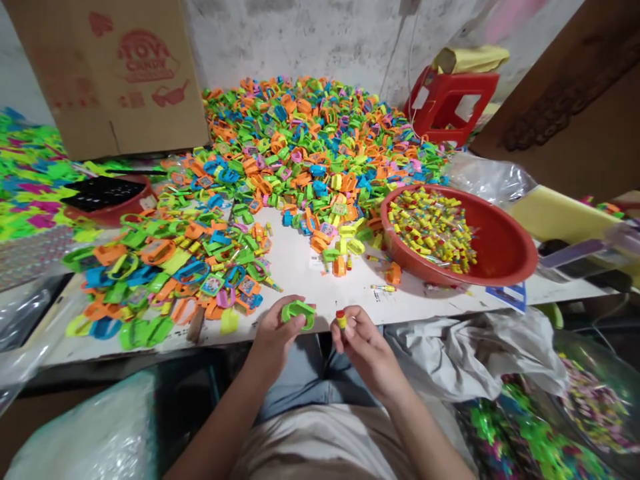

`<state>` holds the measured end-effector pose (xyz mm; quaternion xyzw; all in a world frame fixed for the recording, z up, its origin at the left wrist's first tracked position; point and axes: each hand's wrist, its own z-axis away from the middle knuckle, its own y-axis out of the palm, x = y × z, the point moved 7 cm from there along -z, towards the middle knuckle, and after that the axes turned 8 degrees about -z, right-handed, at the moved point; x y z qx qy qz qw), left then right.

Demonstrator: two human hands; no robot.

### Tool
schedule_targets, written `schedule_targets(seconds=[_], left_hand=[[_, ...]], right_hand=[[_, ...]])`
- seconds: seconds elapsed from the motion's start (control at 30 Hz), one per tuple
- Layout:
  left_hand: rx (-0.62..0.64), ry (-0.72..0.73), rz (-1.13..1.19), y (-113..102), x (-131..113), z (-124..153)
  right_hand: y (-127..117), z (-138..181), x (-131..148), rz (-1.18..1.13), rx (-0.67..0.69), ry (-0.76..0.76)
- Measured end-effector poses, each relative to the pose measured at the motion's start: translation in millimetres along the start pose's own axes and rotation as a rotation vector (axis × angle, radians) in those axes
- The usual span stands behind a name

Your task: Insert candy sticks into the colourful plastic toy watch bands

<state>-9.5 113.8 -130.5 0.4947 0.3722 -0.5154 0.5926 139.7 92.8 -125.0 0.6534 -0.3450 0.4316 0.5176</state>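
My left hand is closed on a green plastic toy watch, thumb against its side, just over the table's front edge. A short way to the right, my right hand pinches a small yellow candy tube with a red end. The two hands are apart. To the left of them lies a spread of loose toy watches in orange, green, blue and yellow. A red plastic basin on the right holds many small yellow wrapped tubes.
A large heap of toy watches covers the back of the white table. A cardboard box stands at back left, near a red bowl with black pieces. At back right is a red stool. White cloth hangs by the front edge.
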Motion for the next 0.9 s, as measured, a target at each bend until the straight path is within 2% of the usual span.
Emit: schedule_targets(seconds=[0.17,0.23,0.33,0.43,0.6,0.9], left_hand=[[0.18,0.164,-0.333,10,-24,8],[0.197,0.171,-0.48,12,-28,13],[0.089,0.184,-0.693,7,-32,18],[-0.012,0.256,-0.874,5,-39,22],[-0.058,0.315,-1.053,7,-45,25],[-0.079,0.406,-1.148,7,-46,28]], right_hand=[[9,-1,23,0.321,0.059,-0.082],[13,0,31,0.411,0.07,-0.121],[21,2,38,0.519,0.07,-0.19],[26,3,40,0.611,0.085,-0.246],[24,5,44,0.623,0.025,-0.342],[27,8,48,0.649,0.019,-0.451]])
